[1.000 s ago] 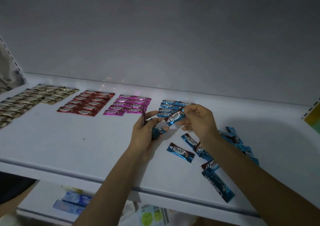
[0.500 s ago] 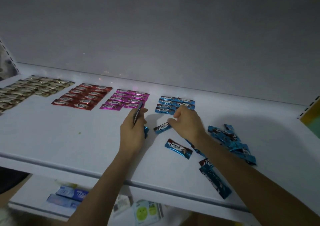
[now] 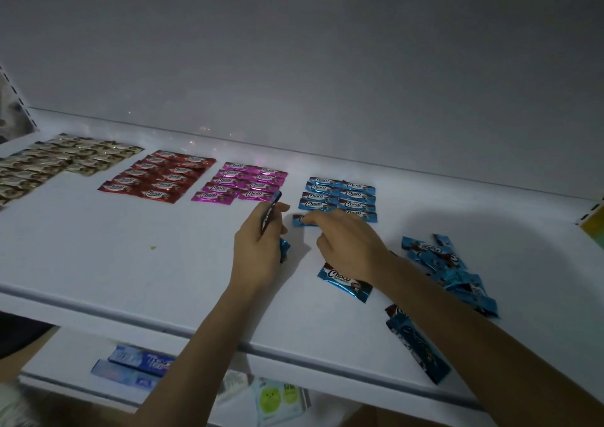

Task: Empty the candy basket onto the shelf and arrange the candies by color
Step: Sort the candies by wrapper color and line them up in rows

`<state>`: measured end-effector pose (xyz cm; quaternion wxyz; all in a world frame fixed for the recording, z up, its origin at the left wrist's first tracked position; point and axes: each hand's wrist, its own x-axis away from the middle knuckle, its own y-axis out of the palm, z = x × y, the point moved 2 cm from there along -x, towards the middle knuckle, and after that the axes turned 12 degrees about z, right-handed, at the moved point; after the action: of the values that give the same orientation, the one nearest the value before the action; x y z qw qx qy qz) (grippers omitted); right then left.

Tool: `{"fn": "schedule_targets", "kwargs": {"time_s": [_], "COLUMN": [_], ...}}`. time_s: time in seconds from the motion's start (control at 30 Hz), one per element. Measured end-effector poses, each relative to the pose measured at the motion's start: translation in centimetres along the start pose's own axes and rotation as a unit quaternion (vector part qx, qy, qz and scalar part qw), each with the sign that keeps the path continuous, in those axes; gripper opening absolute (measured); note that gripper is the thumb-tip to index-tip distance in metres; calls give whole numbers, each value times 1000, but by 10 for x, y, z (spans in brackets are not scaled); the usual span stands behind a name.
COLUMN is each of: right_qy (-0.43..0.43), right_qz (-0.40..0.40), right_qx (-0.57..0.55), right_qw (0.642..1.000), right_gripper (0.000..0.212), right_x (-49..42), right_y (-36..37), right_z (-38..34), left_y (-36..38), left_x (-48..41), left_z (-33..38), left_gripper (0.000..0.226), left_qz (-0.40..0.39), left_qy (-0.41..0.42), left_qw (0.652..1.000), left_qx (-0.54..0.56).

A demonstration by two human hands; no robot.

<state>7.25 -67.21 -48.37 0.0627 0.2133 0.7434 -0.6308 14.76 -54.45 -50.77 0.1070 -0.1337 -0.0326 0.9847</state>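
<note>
Head view, stock listed from largest to smallest.

1. Shelf point(image 3: 130, 263): white and dimly lit. It carried every candy in sight. No basket was visible.
2. Gold candies point(image 3: 49, 165): a laid-out block at far left.
3. Red candies point(image 3: 157, 176): a tidy block just right of the gold.
4. Pink candies point(image 3: 242, 183): a tidy block just right of the red.
5. Blue block point(image 3: 340, 197): two columns, with the near row unfinished.
6. Loose blue pile point(image 3: 447, 269): unsorted, to the right of the right forearm, with strays reaching the front lip.
7. Right hand point(image 3: 349, 246): its fingers were curled down onto item 10.
8. Left hand point(image 3: 258, 246): its fingers were wrapped round item 9.
9. Spare blue candies point(image 3: 269, 212): a few, held on edge.
10. Single blue candy point(image 3: 299, 220): it lay flat at the near-left corner of the blue block, not yet squared up.

Hazards, as judged:
- A push on item 10 could knock the neighbouring wrappers askew, since they lay touching.
- The right forearm crossed above the strays and could sweep them off the lip.
- The slick wrappers of item 9 could slip out of the left hand.
</note>
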Motion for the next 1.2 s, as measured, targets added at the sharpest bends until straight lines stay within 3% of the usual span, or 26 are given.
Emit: {"fn": "schedule_targets", "kwargs": {"time_s": [0.23,0.3,0.37,0.47,0.5,0.57,0.63,0.7,0.8,1.0,1.2], "right_qy": [26,59,134,251,259,231,221,227,227,210,180], "right_qz": [-4,39,115,124,107,83,68,61,88,178,172], "right_qx": [-14,-51,-168,-409,-430,-409,-406,-436,-456,-483,-492], "right_qw": [1000,996,970,868,858,879,884,869,856,831,834], "right_gripper": [44,36,25,26,32,45,36,26,22,6,16], "right_x": [-7,-6,-4,-1,1,3,6,8,11,14,14], "right_y": [7,4,-1,-12,-15,-17,-16,-15,-15,-30,-27], "right_z": [2,3,5,-2,-7,-16,-18,-17,-14,-7,-10], "left_y": [2,4,5,6,6,7,7,5,0,-3,-10], "left_x": [3,4,3,3,4,6,8,8,5,5,3], "left_z": [3,3,1,-1,-1,0,0,1,1,6,13], "left_gripper": [22,22,24,25,29,32,29,31,39,7,33], "left_qz": [-15,-25,-35,-35,-36,-44,-53,-54,-56,-34,-87], "left_qy": [40,60,77,120,137,163,180,158,62,11,-68], "left_qw": [998,996,992,984,981,975,970,978,995,999,987], "left_qx": [-36,-56,-91,-126,-130,-143,-153,-125,-51,9,113]}}
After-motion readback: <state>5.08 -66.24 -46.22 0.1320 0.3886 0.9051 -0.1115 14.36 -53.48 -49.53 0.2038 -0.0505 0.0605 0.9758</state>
